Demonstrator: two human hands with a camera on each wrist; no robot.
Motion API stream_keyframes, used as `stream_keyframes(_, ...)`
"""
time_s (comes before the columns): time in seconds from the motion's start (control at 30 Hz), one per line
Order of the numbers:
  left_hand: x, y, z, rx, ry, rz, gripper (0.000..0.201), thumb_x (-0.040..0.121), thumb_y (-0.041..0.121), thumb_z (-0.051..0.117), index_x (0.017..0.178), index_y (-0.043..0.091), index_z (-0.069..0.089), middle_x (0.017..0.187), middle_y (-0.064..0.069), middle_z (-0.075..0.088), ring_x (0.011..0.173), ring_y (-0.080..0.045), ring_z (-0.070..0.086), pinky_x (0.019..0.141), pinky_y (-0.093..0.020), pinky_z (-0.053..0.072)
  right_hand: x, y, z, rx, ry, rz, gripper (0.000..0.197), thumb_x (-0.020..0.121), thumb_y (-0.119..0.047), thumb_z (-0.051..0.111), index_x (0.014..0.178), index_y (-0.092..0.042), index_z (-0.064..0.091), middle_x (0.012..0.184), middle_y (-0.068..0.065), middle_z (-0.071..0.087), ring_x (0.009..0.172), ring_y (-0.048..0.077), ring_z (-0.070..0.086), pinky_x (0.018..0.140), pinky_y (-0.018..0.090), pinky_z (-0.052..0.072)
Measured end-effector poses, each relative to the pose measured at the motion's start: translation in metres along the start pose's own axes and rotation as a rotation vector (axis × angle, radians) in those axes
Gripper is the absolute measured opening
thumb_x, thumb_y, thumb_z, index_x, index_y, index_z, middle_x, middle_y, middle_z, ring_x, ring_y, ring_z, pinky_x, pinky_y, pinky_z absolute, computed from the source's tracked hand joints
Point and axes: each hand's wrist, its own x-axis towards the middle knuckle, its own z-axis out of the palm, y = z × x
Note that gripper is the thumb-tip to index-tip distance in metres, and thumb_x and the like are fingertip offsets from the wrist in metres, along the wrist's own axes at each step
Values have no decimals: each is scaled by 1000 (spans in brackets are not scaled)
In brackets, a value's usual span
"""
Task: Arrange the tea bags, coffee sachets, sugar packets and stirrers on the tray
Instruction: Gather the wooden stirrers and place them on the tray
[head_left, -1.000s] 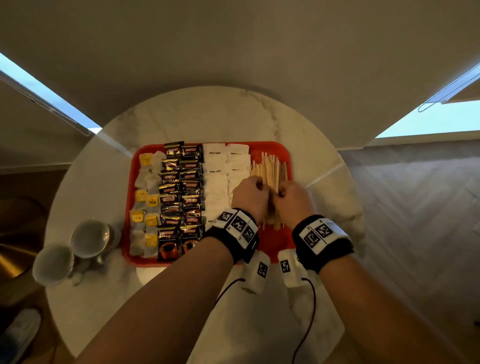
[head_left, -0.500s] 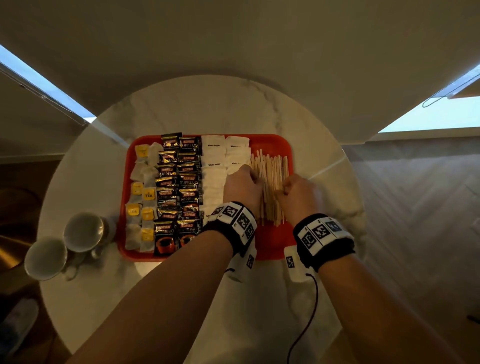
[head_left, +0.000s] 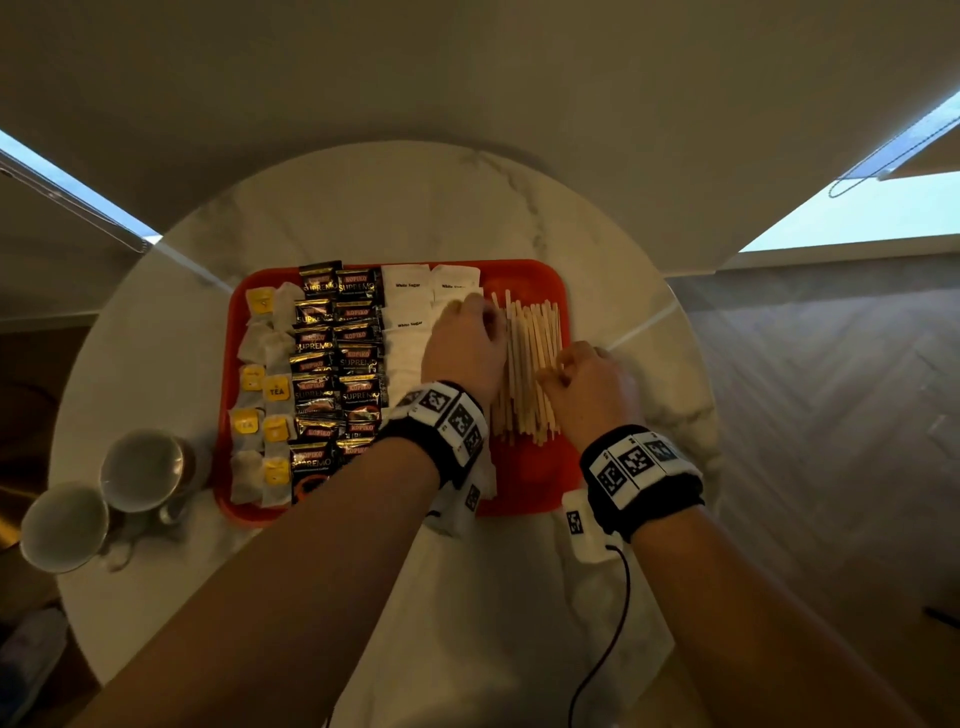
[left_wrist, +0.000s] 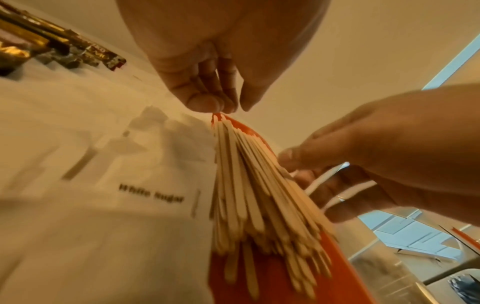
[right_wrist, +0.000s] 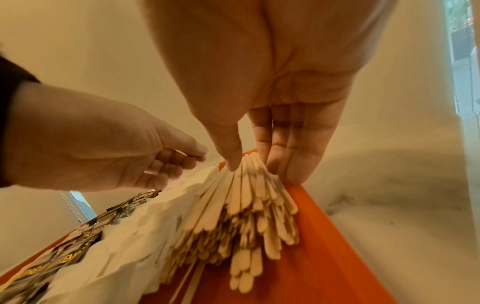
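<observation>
A red tray (head_left: 519, 499) holds columns of tea bags (head_left: 262, 389), dark coffee sachets (head_left: 332, 364) and white sugar packets (head_left: 410, 332). A bundle of wooden stirrers (head_left: 530, 364) lies lengthwise in the tray's right part. My left hand (head_left: 480, 319) is at the bundle's left side near its far end, and its nearly straight fingertips (left_wrist: 207, 102) touch the stirrer tips. My right hand (right_wrist: 249, 162) presses the bundle's right side at mid-length. Its thumb lies on top and its straight fingers (right_wrist: 293, 160) are against the edge. Neither hand lifts a stirrer.
The tray sits on a round white marble table (head_left: 363, 208). Two empty cups (head_left: 145, 470) stand at the table's left edge, close to the tray's near left corner. A wall runs just behind the table. Wood floor lies to the right.
Both hands were together over the near half of the stirrers. My left hand has slid toward the bundle's far end and my right hand has shifted to its right side.
</observation>
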Motion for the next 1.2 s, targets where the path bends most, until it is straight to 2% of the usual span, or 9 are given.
stream_keyframes(0.17,35,1,2,272,-127,161,40,104,22,44,143,16,49,144,-11,48,133,-32,41,109,-45,40,3,8,3,-2,-45,-59,43,94,-45,62,126,-16,61,110,1,60,93,20,63,85,39,56)
stream_keyframes(0.27,40,-2,6,391,-199,204,38,104,28,45,140,18,52,141,-8,52,130,-32,44,106,-48,41,5,9,3,-28,-64,-87,44,95,-45,61,128,-16,61,111,2,60,92,20,64,85,39,56)
stream_keyframes(0.47,42,-3,10,300,-78,317,40,105,32,43,139,14,53,137,-10,54,126,-31,48,104,-44,40,-22,11,-5,65,-5,-194,28,97,-45,57,115,-24,64,104,-8,60,82,11,62,73,25,48)
stream_keyframes(0.57,50,0,12,355,-189,363,46,106,38,41,145,15,47,144,-7,50,133,-29,44,109,-43,38,-53,11,2,28,-250,-324,25,99,-42,50,106,-26,68,102,-10,61,86,10,61,80,30,55)
stream_keyframes(0.67,55,-1,15,426,-274,390,46,105,43,42,140,15,53,139,-6,52,128,-27,47,106,-42,38,-73,16,23,-162,-431,-418,29,103,-32,48,125,-24,66,123,-6,59,110,16,60,96,31,52)
stream_keyframes(0.73,57,-2,17,434,-293,390,44,103,44,46,137,16,55,135,-7,53,124,-27,49,105,-41,39,-76,17,34,-211,-410,-452,35,101,-26,52,134,-20,63,135,0,56,124,23,55,104,36,50)
stream_keyframes(0.87,55,-4,17,427,-293,385,44,102,46,49,133,17,57,129,-7,54,121,-26,50,103,-42,41,-63,15,44,-209,-312,-476,46,91,-16,65,137,-13,61,135,7,56,123,31,55,102,45,52)
stream_keyframes(0.97,53,-5,17,393,-286,378,47,101,50,49,133,17,57,129,-6,55,121,-25,51,104,-41,42,-65,15,43,-240,-307,-486,47,93,-17,62,140,-14,58,138,7,53,128,30,52,106,44,49)
stream_keyframes(1.2,50,-6,16,413,-294,380,50,99,52,51,135,17,56,129,-5,54,121,-25,51,103,-40,42,-66,12,45,-267,-294,-469,50,86,-16,72,135,-12,62,133,9,56,120,30,57,96,41,56)
